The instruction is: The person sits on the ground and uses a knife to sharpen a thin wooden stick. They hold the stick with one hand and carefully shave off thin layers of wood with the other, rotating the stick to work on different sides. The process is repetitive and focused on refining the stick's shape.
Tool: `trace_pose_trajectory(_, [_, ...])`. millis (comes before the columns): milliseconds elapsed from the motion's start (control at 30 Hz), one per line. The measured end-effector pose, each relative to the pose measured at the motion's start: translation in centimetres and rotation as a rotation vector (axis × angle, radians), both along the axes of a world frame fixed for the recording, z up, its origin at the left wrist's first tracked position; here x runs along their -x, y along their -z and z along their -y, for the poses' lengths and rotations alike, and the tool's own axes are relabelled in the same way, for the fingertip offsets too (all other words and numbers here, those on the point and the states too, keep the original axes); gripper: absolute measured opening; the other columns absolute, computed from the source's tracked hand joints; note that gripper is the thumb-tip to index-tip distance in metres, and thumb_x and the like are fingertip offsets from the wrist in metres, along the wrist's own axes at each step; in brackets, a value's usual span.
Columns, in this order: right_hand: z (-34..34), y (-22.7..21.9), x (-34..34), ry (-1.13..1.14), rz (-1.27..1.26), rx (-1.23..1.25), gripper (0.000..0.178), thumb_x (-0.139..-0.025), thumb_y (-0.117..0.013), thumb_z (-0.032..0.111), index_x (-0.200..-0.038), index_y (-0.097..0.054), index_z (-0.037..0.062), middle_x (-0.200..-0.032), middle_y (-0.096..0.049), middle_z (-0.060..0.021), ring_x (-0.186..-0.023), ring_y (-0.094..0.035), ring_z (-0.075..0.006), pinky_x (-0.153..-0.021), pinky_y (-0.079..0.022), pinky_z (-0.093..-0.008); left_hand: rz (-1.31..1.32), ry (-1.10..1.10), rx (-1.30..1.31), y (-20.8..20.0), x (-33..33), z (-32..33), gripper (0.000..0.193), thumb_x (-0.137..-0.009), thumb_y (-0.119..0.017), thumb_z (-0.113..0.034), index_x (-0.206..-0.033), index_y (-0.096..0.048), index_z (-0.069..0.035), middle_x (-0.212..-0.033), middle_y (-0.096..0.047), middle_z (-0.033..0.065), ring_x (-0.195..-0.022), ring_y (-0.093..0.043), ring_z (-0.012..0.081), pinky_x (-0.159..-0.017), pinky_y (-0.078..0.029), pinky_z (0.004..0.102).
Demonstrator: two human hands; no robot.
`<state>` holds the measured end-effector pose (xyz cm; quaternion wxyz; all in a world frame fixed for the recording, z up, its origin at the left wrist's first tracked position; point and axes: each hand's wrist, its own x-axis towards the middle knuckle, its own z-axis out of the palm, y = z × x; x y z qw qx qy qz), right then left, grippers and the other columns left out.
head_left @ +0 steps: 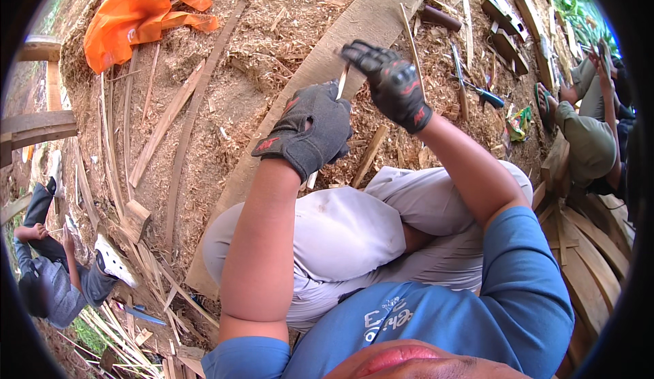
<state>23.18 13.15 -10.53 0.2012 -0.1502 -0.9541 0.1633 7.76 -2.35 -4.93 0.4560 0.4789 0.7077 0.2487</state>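
Wood strip point(343, 81), thin, pale: held over the plank point(378, 11), toward its right edge; juts from the fist toward the plank's far end, shows again below. Left hand point(306, 127), in dark glove: closed around the strip. Right hand point(392, 82), in black glove: fingers extended, beside the strip's upper end; cannot tell whether touching, with fingertips blurred. Step in hand, as judged: checking or smoothing the strip by hand. Next, probably calls for a firm left grip and a light right-hand pass along the length. Wood offcut point(370, 155): lies off the plank's right edge. Dark cylinder point(441, 18): just beside the far right corner. Teal-handled tool point(490, 98): farther right. Orange bag point(129, 24): on wood shavings point(252, 72), left of the far end.
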Motion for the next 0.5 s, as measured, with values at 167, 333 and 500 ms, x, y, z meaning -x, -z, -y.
trace_pose_trajectory(167, [0.6,-0.1,-0.2,-0.102,0.063,-0.088,0.061,-0.086,-0.058,-0.006,-0.141,-0.064,0.0175,-0.142,-0.066,-0.0102,-0.133,-0.062,-0.0292,-0.112,-0.049,-0.0429,-0.101,0.091,-0.083,0.4,0.0,0.5,0.024,-0.103,-0.055,-0.013,-0.115,-0.067,0.003,-0.072,-0.064,0.0075,-0.049,-0.054,0.0138,-0.045,-0.045,0.0311])
trace_pose_trajectory(333, [3.5,-1.2,0.4,-0.086,-0.024,-0.001,0.06,-0.084,-0.057,-0.009,-0.14,-0.064,0.0114,-0.139,-0.067,-0.0126,-0.131,-0.062,-0.0318,-0.11,-0.049,-0.0436,-0.034,0.057,-0.159,2.1,1.2,0.5,0.02,-0.103,-0.055,-0.015,-0.105,-0.067,0.001,-0.073,-0.065,0.0084,-0.048,-0.055,0.0145,-0.045,-0.044,0.0321])
trace_pose_trajectory(500, [1.0,0.9,0.0,0.015,-0.044,0.031,0.053,-0.086,-0.059,-0.002,-0.136,-0.067,0.0147,-0.14,-0.067,-0.0094,-0.132,-0.063,-0.0284,-0.111,-0.049,-0.0443,-0.047,0.056,-0.046,0.1,0.9,-0.3,0.02,-0.104,-0.054,-0.016,-0.104,-0.066,0.0,-0.072,-0.065,0.0086,-0.047,-0.054,0.0144,-0.043,-0.041,0.0321])
